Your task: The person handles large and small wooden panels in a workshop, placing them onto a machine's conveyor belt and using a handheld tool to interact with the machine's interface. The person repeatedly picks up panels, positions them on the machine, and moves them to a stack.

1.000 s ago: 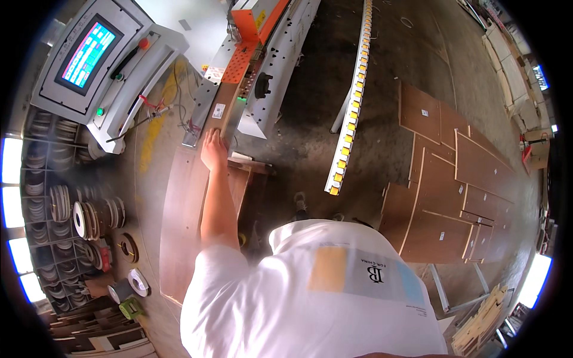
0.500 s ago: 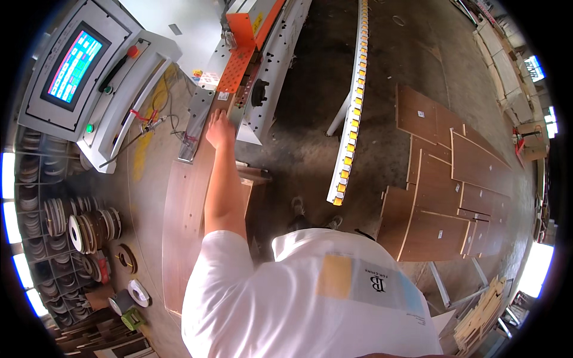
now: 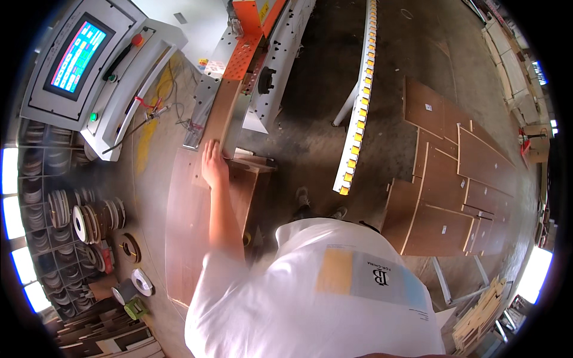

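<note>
My left hand (image 3: 213,165) lies palm down with its fingers stretched out, holding nothing. It rests on brown wood-grain board near the front end of the machine bed. A narrow brown board (image 3: 225,110) runs from just ahead of my fingers up under the orange perforated guard (image 3: 242,59) of the machine. Whether my fingertips touch this strip or the boards below it, I cannot tell. Beneath my forearm lies a wide brown panel (image 3: 188,238), apparently on top of a stack. A metal plate (image 3: 200,122) flanks the strip on its left. My right hand is not in view.
A control console (image 3: 77,59) with a lit screen stands at the left, above rolls of edge banding (image 3: 98,221). A roller rail (image 3: 357,125) with yellow wheels stretches away on the right. Beyond it, brown panels (image 3: 441,191) lie in low piles. Timber strips (image 3: 477,310) sit lower right.
My left hand has drawn back toward me from beside the orange guard, sliding away from the machine. The narrow board has moved further in under the guard. The whole view has shifted slightly.
</note>
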`<state>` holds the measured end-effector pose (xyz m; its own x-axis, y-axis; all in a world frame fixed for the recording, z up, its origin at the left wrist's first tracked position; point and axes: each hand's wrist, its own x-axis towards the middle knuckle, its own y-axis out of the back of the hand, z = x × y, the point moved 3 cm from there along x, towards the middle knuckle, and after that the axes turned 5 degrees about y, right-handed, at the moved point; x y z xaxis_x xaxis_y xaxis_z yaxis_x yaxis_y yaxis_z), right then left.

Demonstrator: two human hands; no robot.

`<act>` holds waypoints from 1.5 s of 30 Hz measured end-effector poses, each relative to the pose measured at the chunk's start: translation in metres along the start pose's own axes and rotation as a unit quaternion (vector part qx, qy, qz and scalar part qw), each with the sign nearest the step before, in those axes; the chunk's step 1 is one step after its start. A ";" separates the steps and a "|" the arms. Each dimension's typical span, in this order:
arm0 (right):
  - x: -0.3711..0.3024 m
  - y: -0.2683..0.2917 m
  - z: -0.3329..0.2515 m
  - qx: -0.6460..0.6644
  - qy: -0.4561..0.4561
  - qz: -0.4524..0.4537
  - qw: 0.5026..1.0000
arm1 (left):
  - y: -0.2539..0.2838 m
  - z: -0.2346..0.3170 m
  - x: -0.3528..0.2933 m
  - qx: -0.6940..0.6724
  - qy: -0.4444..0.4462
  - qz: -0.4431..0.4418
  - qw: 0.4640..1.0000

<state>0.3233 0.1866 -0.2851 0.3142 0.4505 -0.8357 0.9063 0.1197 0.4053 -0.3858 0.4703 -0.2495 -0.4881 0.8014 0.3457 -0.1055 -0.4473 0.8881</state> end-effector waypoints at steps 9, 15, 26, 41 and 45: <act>0.000 0.003 -0.006 -0.019 0.003 -0.018 1.000 | -0.008 0.001 0.025 0.008 0.032 -0.018 0.999; -0.002 0.013 0.015 0.020 0.014 0.010 1.000 | -0.035 0.039 0.076 0.031 0.016 -0.085 0.996; 0.006 0.000 0.080 0.200 -0.001 0.030 0.979 | -0.042 0.151 0.016 -0.092 -0.126 -0.085 0.984; 0.100 0.033 0.183 0.518 0.070 0.000 0.852 | -0.083 0.470 -0.237 -0.187 -0.251 -0.494 0.811; 0.114 0.043 0.213 0.558 0.068 0.004 0.827 | -0.125 0.446 -0.306 -0.118 -0.329 -0.589 0.728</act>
<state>0.4581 0.0548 -0.4416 0.3552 0.5516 -0.7547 0.6242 -0.7410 -0.2478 0.1629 0.4580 -0.3310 0.5752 0.6656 -0.4755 -0.2988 0.7121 0.6353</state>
